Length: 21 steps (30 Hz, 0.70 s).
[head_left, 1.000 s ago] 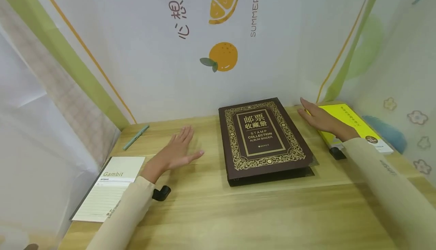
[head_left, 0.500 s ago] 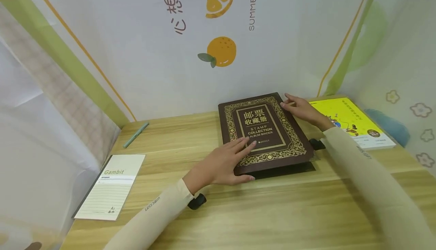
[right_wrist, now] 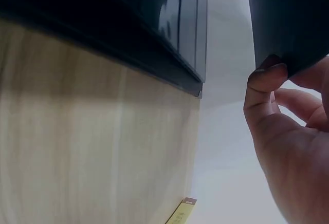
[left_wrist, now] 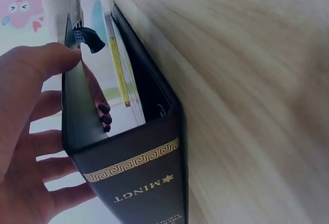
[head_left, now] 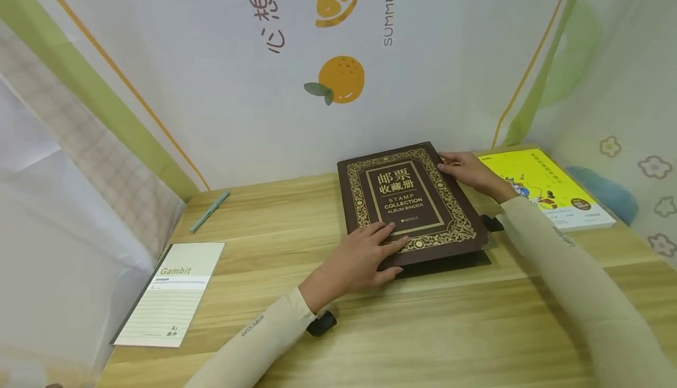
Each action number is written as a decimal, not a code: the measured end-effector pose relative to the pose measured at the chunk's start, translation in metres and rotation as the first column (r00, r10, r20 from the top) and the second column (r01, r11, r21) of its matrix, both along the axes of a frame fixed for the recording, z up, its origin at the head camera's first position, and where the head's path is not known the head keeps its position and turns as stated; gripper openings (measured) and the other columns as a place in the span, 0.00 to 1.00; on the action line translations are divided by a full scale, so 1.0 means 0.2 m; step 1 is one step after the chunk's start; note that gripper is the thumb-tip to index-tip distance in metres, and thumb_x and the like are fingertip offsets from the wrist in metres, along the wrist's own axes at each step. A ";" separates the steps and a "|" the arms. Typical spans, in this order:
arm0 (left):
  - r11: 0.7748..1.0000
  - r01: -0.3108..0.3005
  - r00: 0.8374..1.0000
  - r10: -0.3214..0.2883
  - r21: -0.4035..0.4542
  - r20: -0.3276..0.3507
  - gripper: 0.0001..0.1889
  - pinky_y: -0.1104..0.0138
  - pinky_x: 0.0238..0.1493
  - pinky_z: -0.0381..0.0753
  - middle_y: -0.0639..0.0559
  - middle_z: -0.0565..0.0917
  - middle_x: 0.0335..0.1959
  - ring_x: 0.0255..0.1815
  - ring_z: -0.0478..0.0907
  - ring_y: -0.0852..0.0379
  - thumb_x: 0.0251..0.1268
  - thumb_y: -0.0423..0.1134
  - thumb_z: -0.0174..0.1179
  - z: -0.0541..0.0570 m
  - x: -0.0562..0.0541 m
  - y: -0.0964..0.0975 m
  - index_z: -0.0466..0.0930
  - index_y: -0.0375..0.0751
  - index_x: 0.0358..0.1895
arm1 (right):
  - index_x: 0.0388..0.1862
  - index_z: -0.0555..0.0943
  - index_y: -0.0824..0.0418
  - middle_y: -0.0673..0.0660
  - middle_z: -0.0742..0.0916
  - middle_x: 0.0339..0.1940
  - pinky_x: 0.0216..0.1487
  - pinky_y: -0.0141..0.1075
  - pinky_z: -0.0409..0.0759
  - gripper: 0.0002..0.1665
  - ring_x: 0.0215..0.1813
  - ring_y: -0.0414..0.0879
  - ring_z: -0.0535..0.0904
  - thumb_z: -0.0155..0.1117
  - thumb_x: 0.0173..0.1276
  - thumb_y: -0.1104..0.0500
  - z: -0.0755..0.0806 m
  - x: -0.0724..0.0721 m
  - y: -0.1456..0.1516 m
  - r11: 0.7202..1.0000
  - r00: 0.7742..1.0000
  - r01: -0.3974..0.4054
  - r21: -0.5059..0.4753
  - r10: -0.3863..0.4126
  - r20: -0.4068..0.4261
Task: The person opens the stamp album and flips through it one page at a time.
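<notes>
A dark brown stamp album binder (head_left: 365,167) with gold ornament lies closed on the wooden table in the head view. My left hand (head_left: 355,264) rests on the lower left of its front cover, fingers spread, the thumb near the bottom edge. At the upper right edge, my right hand (head_left: 471,171) pinches the cover. The right wrist view shows its thumb and fingers (right_wrist: 270,77) at the rim of the dark cover (right_wrist: 288,18), above the lower part of the binder. In the left wrist view, the binder's spine (left_wrist: 139,167) faces the camera, and pages show inside its open end.
A yellow book (head_left: 534,170) lies right of the binder, just beyond my right forearm. On the left are a pale Gambit notebook (head_left: 174,294) and a teal pen (head_left: 210,211). A printed curtain (head_left: 254,111) hangs behind the table (head_left: 264,217).
My left hand has moved right from beside the notebook onto the binder's cover. My right hand has come left from the yellow book to the binder's right edge and taken hold of the cover.
</notes>
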<state>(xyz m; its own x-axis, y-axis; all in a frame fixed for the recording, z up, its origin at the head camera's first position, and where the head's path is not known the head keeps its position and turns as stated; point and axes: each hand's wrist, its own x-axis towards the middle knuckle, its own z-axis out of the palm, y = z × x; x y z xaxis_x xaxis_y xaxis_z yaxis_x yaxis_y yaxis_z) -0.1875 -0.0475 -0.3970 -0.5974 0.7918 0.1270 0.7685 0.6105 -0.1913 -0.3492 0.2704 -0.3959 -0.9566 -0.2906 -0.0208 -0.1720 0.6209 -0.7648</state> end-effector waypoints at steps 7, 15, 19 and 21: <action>0.999 0.005 0.999 -0.006 0.048 0.031 0.31 0.58 0.74 0.70 0.44 0.72 0.75 0.75 0.70 0.46 0.75 0.63 0.51 0.00 0.00 -0.02 0.67 0.58 0.76 | 0.81 0.57 0.65 0.74 0.77 0.65 0.49 0.30 0.82 0.35 0.53 0.49 0.83 0.51 0.82 0.54 0.05 -0.01 -0.01 0.999 1.000 0.021 -0.030 -0.021 -0.001; 0.992 -0.011 0.993 -0.004 0.127 0.117 0.33 0.58 0.74 0.70 0.44 0.70 0.76 0.76 0.69 0.46 0.73 0.61 0.56 0.04 0.00 -0.05 0.66 0.57 0.77 | 0.81 0.57 0.64 0.73 0.75 0.67 0.47 0.28 0.84 0.36 0.40 0.31 0.82 0.52 0.82 0.53 0.17 -0.02 -0.03 0.996 1.000 -0.007 -0.090 0.006 -0.001; 0.979 -0.017 0.989 -0.014 0.205 0.148 0.33 0.57 0.73 0.72 0.43 0.68 0.77 0.76 0.68 0.45 0.71 0.59 0.59 0.04 0.01 -0.07 0.66 0.56 0.77 | 0.81 0.58 0.61 0.72 0.76 0.68 0.58 0.41 0.84 0.35 0.45 0.34 0.82 0.52 0.81 0.51 0.26 -0.03 -0.05 0.999 0.999 -0.018 -0.036 0.017 -0.029; 0.967 -0.011 0.988 -0.029 0.255 0.153 0.34 0.56 0.73 0.72 0.42 0.68 0.77 0.76 0.68 0.44 0.71 0.58 0.61 0.04 0.01 -0.09 0.66 0.56 0.76 | 0.81 0.58 0.61 0.72 0.77 0.68 0.62 0.48 0.81 0.35 0.49 0.38 0.84 0.51 0.82 0.50 0.31 -0.02 -0.07 1.000 0.999 -0.023 -0.017 0.023 -0.038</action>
